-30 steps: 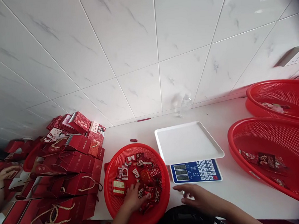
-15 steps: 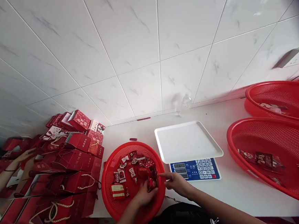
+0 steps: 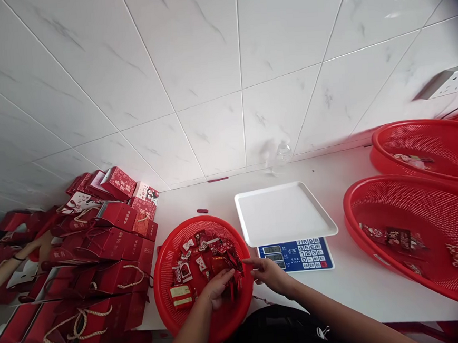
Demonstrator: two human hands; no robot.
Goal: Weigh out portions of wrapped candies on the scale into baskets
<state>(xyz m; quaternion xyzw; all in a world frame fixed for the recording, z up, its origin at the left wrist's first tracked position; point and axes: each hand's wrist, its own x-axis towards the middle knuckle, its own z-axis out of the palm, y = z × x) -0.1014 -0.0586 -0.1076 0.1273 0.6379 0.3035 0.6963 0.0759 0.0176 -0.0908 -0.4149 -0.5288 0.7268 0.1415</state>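
My left hand (image 3: 219, 288) is down inside a red mesh basket (image 3: 165, 303), its thumb and fingers curled round some red wrapped candies (image 3: 232, 290); its fingertips are partly hidden. More small candies (image 3: 200, 262) in red and white wrappers lie spread over the bottom. A red packet with pale yellow bands (image 3: 182, 296) lies to the left of that hand. At the basket's right rim is my right hand (image 3: 271, 276), index finger stretched toward the candies, other fingers loosely bent, nothing seen in it.
A scale with a white tray (image 3: 283, 215) and blue keypad (image 3: 295, 255) stands right of the basket. Further right are two more red baskets (image 3: 361, 235) with a few packets. Red gift boxes (image 3: 116, 244) are stacked at left, where another person's arm (image 3: 7, 271) reaches in. A clear bottle (image 3: 283, 154) stands by the wall.
My left hand has shifted slightly up in the basket, and the candies by its fingers have moved. The right hand stays by the rim. The other person's arm has moved slightly.
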